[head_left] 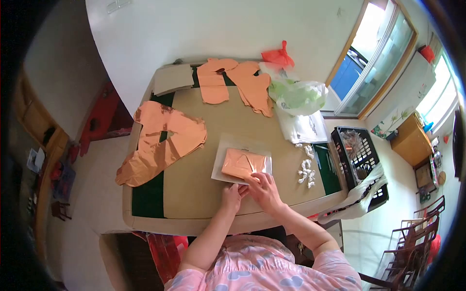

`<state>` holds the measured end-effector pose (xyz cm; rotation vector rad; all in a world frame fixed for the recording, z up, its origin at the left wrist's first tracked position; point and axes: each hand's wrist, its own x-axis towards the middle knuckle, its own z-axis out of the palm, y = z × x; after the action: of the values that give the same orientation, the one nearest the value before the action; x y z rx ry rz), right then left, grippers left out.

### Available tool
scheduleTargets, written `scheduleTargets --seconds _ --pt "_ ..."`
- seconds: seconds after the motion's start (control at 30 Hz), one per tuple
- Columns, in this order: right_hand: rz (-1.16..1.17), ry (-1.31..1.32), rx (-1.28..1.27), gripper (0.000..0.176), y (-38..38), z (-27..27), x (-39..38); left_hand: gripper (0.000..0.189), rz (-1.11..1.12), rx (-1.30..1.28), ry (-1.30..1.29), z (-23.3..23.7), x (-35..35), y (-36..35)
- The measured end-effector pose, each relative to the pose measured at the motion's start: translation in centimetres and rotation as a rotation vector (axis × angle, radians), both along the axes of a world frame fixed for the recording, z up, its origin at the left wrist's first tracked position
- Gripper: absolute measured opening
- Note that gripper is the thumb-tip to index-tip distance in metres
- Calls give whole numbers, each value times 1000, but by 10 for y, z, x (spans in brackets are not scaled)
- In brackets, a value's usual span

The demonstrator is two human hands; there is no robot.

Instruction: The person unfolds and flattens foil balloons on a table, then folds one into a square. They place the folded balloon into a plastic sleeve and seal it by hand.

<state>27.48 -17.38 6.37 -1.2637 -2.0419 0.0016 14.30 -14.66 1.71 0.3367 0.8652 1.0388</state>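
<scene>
A folded copper-coloured packet lies on a white sheet with a clear sleeve near the table's front middle. At the packet's lower right edge, my right hand has its fingers bent together on the copper material. Just left of it, my left hand is closed at the sheet's lower edge; what its fingers pinch is too small to make out. The fingertips of both hands nearly meet. To the left lies a large copper-coloured foil piece, and two more foil shapes lie at the back.
Grey board sheets lie at the back left. Toward the right are a pale green plastic bag, white plastic sheets, twisted white pieces and a red bag. A black crate stands beside the table's right edge.
</scene>
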Motion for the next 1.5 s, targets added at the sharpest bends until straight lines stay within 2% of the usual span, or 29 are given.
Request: scheduleTargets --seconds 0.1,0.17,0.43,0.53,0.63,0.67,0.77,0.9,1.17,1.37,1.47,1.5 --pt "57 -160 -19 29 6 11 9 25 -41 27 24 11 4 -8" --pt "34 -188 -10 26 13 5 13 27 -97 34 12 -3 6 -10" --pt "-24 -213 -38 19 22 -21 14 28 -139 -19 96 4 5 -28" --pt "16 -178 -28 20 16 -20 15 22 -411 399 463 2 -14 -52" --pt "40 -154 -29 25 3 -20 19 19 -192 1230 1241 27 -27 -70" --pt "44 -147 -20 27 -2 -18 19 27 -219 1262 1303 17 -29 -73" --pt "-23 -159 -80 32 -17 -21 23 32 -269 1349 1508 9 -36 -75" --pt "-179 -164 -157 38 -30 -20 23 36 -355 1308 1591 4 -41 -79" --pt "-211 -277 -161 36 -28 -17 19 34 -343 1277 1704 15 -38 -82" --pt "-107 -195 -166 30 -33 -8 40 34 -256 1277 1595 12 -38 -82" --pt "-73 -100 -154 27 -39 -6 48 37 -164 1306 1401 25 -34 -56" --pt "-74 -68 -152 27 -41 -5 51 38 -158 1307 1421 30 -29 -42"
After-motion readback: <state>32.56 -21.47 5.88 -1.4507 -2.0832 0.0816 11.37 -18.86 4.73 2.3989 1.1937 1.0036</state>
